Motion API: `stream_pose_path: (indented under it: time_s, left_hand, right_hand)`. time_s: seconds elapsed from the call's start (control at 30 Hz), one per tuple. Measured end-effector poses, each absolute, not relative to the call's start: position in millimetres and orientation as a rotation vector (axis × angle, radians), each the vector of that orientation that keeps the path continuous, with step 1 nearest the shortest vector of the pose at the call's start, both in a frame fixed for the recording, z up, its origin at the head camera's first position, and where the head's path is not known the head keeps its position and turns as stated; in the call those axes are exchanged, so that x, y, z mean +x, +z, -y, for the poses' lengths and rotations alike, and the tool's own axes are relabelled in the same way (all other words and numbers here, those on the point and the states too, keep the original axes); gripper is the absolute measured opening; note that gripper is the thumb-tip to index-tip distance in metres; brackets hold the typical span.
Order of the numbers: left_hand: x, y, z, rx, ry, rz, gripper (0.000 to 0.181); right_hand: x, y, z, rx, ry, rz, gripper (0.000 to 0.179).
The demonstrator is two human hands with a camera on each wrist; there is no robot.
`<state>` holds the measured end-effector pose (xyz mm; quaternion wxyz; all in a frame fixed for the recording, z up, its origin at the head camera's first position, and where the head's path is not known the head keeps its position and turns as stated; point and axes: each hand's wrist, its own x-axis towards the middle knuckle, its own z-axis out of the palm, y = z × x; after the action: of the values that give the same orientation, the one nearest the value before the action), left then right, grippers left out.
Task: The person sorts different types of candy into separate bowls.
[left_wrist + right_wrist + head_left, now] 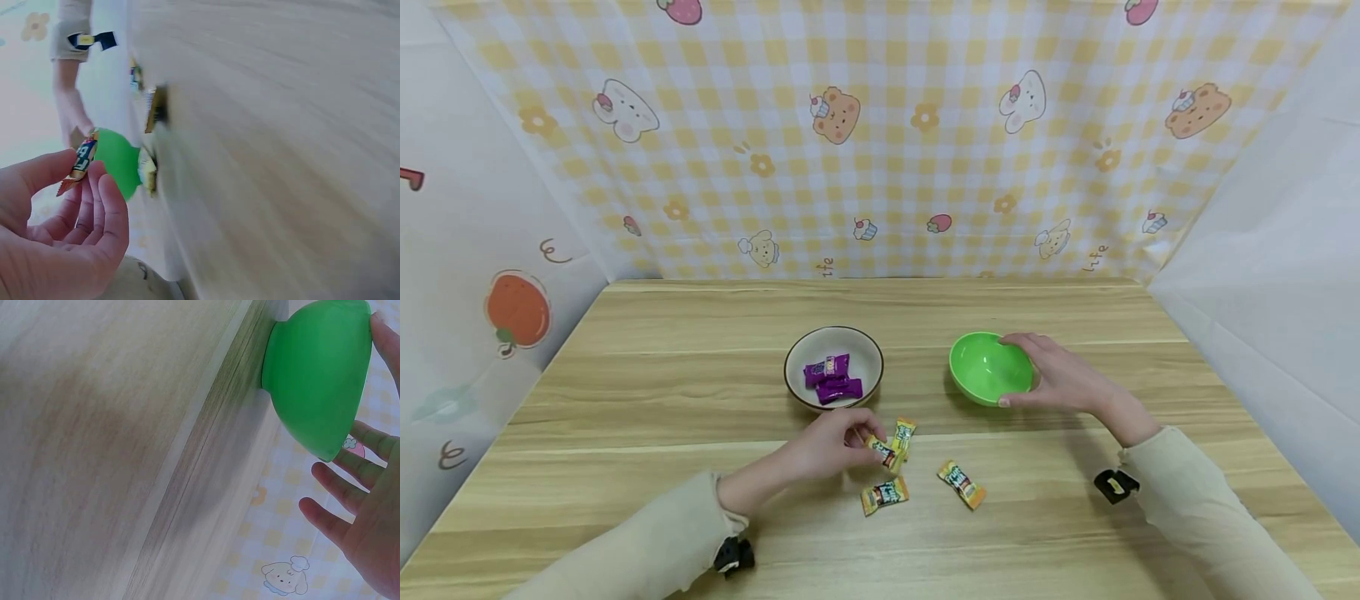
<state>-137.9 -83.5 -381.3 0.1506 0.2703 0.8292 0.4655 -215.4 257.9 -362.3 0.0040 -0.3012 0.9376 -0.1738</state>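
Note:
Between thumb and fingertips, my left hand (838, 442) pinches a yellow-orange wrapped candy (882, 452) with dark printing. The left wrist view shows this candy (84, 156) raised over the tabletop. Right beside it, in the head view, lies a yellower wrapped candy (903, 435). Two more yellow wrapped candies, one nearer me (884, 496) and one to the right (961, 484), lie on the table. My right hand (1060, 375) holds the green bowl (988, 371) by its rim, thumb on the near side and fingers on the far side. The bowl (319, 378) stands upright.
A cream bowl with a dark rim (872, 350), just beyond my left hand, contains several purple wrapped candies (833, 379). The wooden table (700, 333) ends at a yellow checked cloth (880, 183) behind, with white cloth along both sides.

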Motion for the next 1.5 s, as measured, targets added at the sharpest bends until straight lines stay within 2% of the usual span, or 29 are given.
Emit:
stream_pose_path:
  time_s: [0.3, 0.7, 1.07, 1.5]
  left_hand:
    - [-142.8, -348.0, 70.9, 0.591, 1.583, -2.15, 0.017]
    - [-172.8, -333.2, 44.4, 0.381, 1.645, -2.125, 0.019]
    - [-201.0, -326.6, 15.3, 0.346, 1.66, -2.197, 0.016]
    - [-217.5, -335.6, -21.2, 0.317, 1.622, -2.27, 0.016]
  right_hand:
    - [-215.1, -362.0, -257.7, -0.949, -0.549, -2.939, 0.09]
    - [-214.8, -360.6, -256.2, -0.959, -0.551, -2.932, 0.09]
    - [-215.6, -361.2, -257.1, -0.984, -0.562, -2.925, 0.09]
    - [-216.3, -360.9, -257.7, -0.978, -0.56, -2.913, 0.089]
